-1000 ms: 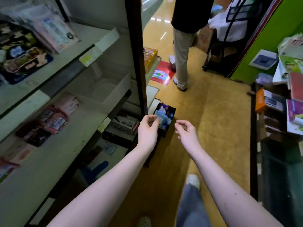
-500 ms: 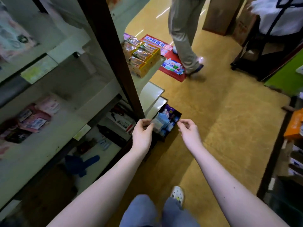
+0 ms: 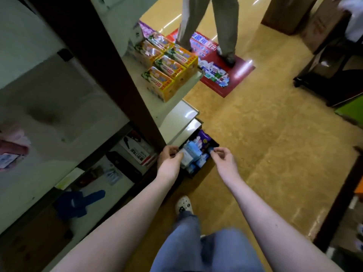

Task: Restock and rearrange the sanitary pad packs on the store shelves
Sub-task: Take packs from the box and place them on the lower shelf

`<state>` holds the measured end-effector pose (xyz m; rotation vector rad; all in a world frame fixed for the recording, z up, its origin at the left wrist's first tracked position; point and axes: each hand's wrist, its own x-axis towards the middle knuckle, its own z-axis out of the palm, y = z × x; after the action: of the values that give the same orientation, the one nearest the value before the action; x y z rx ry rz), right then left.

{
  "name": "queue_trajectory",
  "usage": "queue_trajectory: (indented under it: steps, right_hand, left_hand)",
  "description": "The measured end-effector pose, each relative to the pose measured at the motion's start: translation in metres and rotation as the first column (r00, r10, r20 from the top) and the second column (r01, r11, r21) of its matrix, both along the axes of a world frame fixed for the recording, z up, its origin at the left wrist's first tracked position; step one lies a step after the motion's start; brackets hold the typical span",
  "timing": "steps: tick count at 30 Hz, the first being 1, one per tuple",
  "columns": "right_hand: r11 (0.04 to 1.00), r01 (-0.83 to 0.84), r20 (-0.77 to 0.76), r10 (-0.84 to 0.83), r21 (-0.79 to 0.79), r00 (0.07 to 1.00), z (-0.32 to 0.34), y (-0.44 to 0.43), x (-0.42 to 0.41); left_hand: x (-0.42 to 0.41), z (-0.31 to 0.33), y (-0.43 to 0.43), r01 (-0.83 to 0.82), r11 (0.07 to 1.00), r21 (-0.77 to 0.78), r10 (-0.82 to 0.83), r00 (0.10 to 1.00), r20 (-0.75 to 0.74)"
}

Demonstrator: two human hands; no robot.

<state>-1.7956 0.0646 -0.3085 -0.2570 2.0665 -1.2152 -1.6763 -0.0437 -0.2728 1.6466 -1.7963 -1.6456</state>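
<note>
Just beside the dark post (image 3: 121, 91), left hand (image 3: 170, 161) grips a blue pack (image 3: 191, 154) above the box (image 3: 215, 143); right hand (image 3: 224, 160): grip unclear.

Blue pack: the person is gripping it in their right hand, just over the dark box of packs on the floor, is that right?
Not quite. The left hand grips the blue pack, not the right hand. The rest holds: it is just over the dark box of packs on the floor, as the head view shows.

The shelf (image 3: 188, 83) bears yellow boxes (image 3: 170, 67); the floor (image 3: 265, 134), a dark box (image 3: 196, 172).
</note>
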Motion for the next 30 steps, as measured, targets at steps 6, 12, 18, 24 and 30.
queue_trajectory:
  steps: [6, 12, 18, 24, 30]
  right_hand:
    - [0.994, -0.059, 0.059, 0.053, 0.097, 0.997, -0.083, -0.022, -0.029]
    - [0.975, -0.132, 0.098, 0.115, 0.178, 0.988, -0.240, -0.048, -0.070]
    - [0.944, -0.211, 0.032, 0.210, 0.254, 0.977, -0.382, -0.074, -0.088]
    - [0.938, -0.217, -0.109, 0.254, 0.269, 0.961, -0.480, -0.108, -0.107]
    - [0.884, -0.316, -0.107, 0.371, 0.343, 0.922, -0.537, -0.131, -0.114]
  left_hand:
    - [-0.027, -0.066, -0.020, -0.081, 0.996, 0.046, 0.079, 0.996, 0.043]
    - [-0.063, -0.209, -0.037, -0.227, 0.969, 0.093, 0.212, 0.966, 0.147]
    - [-0.076, -0.354, -0.046, -0.342, 0.932, 0.123, 0.308, 0.922, 0.234]
    - [-0.095, -0.466, -0.067, -0.462, 0.882, 0.096, 0.416, 0.858, 0.300]
    - [-0.099, -0.538, -0.070, -0.593, 0.796, 0.126, 0.539, 0.787, 0.300]
